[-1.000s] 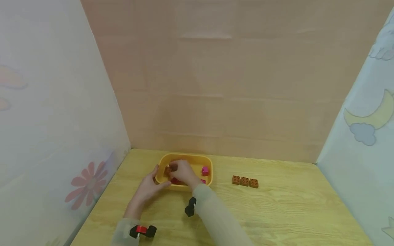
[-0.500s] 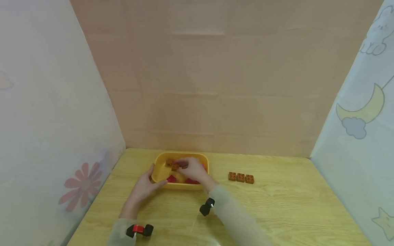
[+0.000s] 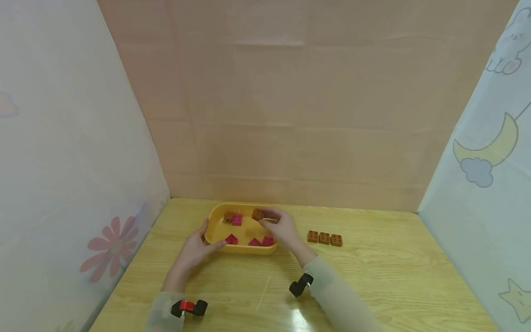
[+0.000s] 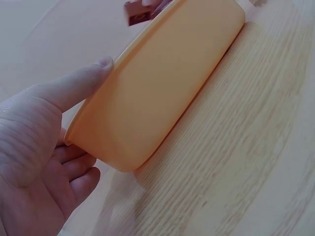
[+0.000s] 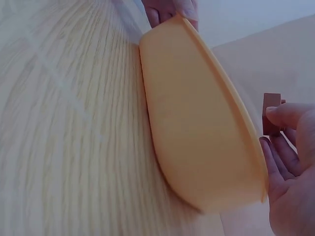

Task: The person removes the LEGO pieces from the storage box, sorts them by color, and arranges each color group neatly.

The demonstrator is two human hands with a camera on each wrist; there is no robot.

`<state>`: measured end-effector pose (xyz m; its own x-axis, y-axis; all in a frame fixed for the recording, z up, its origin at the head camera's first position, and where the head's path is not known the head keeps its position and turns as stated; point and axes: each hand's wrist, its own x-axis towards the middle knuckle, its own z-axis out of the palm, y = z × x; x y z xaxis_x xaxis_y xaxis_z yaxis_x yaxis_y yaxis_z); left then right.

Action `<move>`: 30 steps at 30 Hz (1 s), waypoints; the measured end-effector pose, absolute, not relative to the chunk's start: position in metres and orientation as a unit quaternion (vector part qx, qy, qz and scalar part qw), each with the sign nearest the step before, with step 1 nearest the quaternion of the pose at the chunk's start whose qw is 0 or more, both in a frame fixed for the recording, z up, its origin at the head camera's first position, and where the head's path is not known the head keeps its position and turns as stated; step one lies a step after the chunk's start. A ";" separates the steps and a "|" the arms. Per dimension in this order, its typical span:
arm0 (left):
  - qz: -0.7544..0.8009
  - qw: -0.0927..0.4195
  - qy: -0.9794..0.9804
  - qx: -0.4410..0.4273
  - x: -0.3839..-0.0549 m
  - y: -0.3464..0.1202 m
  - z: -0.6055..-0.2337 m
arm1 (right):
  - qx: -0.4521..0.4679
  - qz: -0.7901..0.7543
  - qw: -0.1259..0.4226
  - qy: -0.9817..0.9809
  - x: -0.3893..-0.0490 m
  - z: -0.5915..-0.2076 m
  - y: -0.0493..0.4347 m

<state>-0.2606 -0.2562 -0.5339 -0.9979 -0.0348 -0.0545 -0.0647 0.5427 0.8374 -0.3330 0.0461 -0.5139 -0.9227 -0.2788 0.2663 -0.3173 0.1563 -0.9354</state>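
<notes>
A yellow plastic tray (image 3: pixel 249 249) stands at the back left of the table, with several pink building bricks (image 3: pixel 237 220) and a brown one (image 3: pixel 228 216) inside. My left hand (image 3: pixel 195 249) grips its left end; in the left wrist view the thumb (image 4: pixel 88 81) lies over the rim, fingers curled under it outside. Over the tray's right end, my right hand (image 3: pixel 286 230) pinches a brown building brick (image 3: pixel 257 214) between thumb and fingers. That brick (image 5: pixel 271 114) shows edge-on in the right wrist view, above rim height.
Three brown bricks (image 3: pixel 325 238) form a row on the wooden table (image 3: pixel 390 276), right of the tray. A tan backdrop (image 3: pixel 298 138) rises behind the table. Pale decorated panels (image 3: pixel 477 221) flank it left and right.
My right hand has moved from the tray's left part to its right end and lifted a brown brick. Pink bricks it covered now show. The left hand keeps its place on the tray.
</notes>
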 end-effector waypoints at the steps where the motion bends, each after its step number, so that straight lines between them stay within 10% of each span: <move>1: 0.477 0.016 0.878 -0.029 -0.261 -0.256 -0.534 | 0.189 0.628 0.013 -0.755 -0.332 -0.515 0.052; 30: 0.494 0.030 0.868 -0.032 -0.263 -0.257 -0.534 | 0.066 0.631 0.019 -0.772 -0.285 -0.531 0.223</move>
<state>-0.2626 -0.2566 -0.5338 -0.9960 -0.0261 -0.0849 -0.0863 0.5103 0.8556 -0.2850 0.2225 -0.5307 -0.9906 -0.0770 0.1130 -0.1260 0.1938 -0.9729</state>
